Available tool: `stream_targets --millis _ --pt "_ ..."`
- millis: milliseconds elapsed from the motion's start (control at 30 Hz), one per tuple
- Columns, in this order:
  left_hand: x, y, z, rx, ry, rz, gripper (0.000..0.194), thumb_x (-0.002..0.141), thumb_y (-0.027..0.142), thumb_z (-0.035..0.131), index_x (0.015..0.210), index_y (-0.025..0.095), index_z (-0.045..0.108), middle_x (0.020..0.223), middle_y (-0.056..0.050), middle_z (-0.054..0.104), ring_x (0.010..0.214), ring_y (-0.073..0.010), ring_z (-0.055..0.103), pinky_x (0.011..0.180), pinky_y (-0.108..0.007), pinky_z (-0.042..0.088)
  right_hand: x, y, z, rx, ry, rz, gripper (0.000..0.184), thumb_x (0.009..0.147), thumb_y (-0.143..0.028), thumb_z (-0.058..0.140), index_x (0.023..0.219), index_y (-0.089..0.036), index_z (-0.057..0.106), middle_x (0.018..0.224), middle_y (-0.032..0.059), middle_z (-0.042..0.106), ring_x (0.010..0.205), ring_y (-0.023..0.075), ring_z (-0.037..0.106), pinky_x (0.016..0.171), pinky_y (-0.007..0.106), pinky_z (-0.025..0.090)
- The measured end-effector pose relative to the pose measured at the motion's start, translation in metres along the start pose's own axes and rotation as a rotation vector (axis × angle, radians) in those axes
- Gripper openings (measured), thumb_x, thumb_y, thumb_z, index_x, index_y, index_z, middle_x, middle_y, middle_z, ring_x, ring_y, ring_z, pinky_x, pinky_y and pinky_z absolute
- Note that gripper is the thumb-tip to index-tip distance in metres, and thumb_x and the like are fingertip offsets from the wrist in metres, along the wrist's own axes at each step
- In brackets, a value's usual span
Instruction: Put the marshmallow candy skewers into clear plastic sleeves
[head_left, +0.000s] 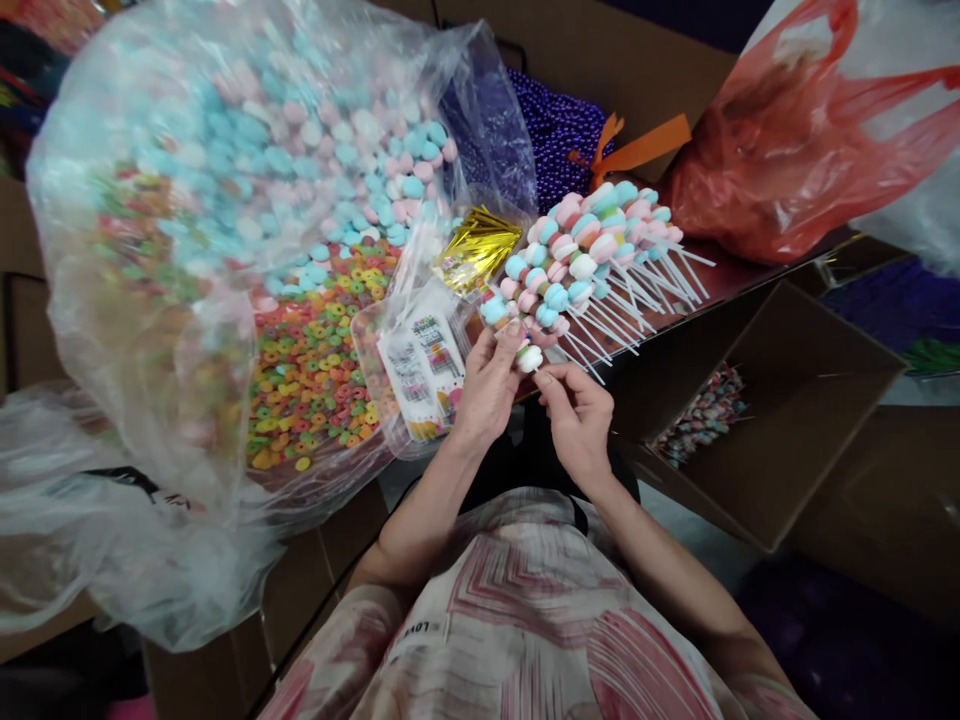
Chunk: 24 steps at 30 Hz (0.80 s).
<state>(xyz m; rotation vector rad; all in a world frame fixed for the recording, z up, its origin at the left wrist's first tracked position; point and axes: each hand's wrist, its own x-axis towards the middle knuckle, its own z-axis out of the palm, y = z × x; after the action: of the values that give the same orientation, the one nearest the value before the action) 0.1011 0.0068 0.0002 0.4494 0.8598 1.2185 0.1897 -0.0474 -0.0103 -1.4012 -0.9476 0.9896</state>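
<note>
My left hand is closed around a marshmallow skewer, with a white marshmallow showing at its lower end. The rest of that skewer is partly hidden by my fingers. My right hand pinches just below the white marshmallow, where the stick would be; the stick itself hardly shows. Beyond both hands lies a pile of finished candy skewers, pink, blue and white marshmallows on white sticks pointing right. Left of my left hand is a clear plastic tub holding printed packets.
A big clear bag holds pastel marshmallows and ring-shaped gummies on the left. Gold twist ties lie behind the tub. A red plastic bag stands back right. Below the table edge, an open cardboard box contains more skewers.
</note>
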Motion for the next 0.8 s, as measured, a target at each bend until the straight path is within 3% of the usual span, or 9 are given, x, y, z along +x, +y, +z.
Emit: stream_targets --millis 133,300,467,567,800 --pt "0.000 0.009 -0.004 0.009 -0.025 -0.063 0.024 0.083 0.039 0.081 0.091 0.019 0.069 0.091 -0.003 0.079 0.113 -0.0237 0.074 0.099 -0.034 0.057 0.002 0.001 -0.003 -0.170 -0.023 -0.202 0.018 0.096 -0.027 0.059 0.082 -0.021 0.066 0.071 -0.0020 0.059 0.065 0.0129 0.051 0.065 0.028 0.043" --pt "0.004 0.020 -0.005 -0.045 0.037 -0.186 0.031 0.093 0.047 0.069 0.094 0.016 0.070 0.099 -0.011 0.080 0.117 -0.0295 0.073 0.100 -0.042 0.057 0.003 0.002 -0.016 -0.307 -0.088 -0.391 0.014 0.097 -0.021 0.059 0.085 -0.021 0.068 0.075 -0.0009 0.061 0.066 0.0129 0.053 0.065 0.028 0.044" --pt "0.004 0.020 -0.003 -0.113 0.058 -0.180 0.038 0.100 0.049 0.055 0.093 0.015 0.070 0.105 -0.013 0.080 0.126 -0.0304 0.068 0.105 -0.046 0.055 -0.001 -0.002 -0.025 -0.297 -0.102 -0.315 0.015 0.096 -0.021 0.061 0.082 -0.021 0.067 0.073 -0.0013 0.061 0.065 0.0132 0.054 0.064 0.028 0.045" --pt "0.002 0.015 -0.001 -0.111 0.060 -0.150 0.037 0.100 0.049 0.056 0.094 0.016 0.070 0.104 -0.012 0.080 0.127 -0.0298 0.067 0.106 -0.045 0.054 -0.001 -0.003 -0.024 -0.277 -0.108 -0.248 0.016 0.096 -0.023 0.060 0.082 -0.020 0.066 0.071 -0.0020 0.061 0.063 0.0129 0.053 0.063 0.028 0.045" --pt "-0.006 0.004 0.002 -0.075 0.038 -0.157 0.028 0.089 0.044 0.074 0.091 0.017 0.070 0.102 -0.009 0.081 0.122 -0.0280 0.070 0.104 -0.042 0.056 0.006 -0.001 -0.012 -0.387 -0.046 -0.461 0.017 0.098 -0.020 0.055 0.086 -0.021 0.067 0.075 0.0013 0.061 0.068 0.0153 0.056 0.067 0.030 0.046"
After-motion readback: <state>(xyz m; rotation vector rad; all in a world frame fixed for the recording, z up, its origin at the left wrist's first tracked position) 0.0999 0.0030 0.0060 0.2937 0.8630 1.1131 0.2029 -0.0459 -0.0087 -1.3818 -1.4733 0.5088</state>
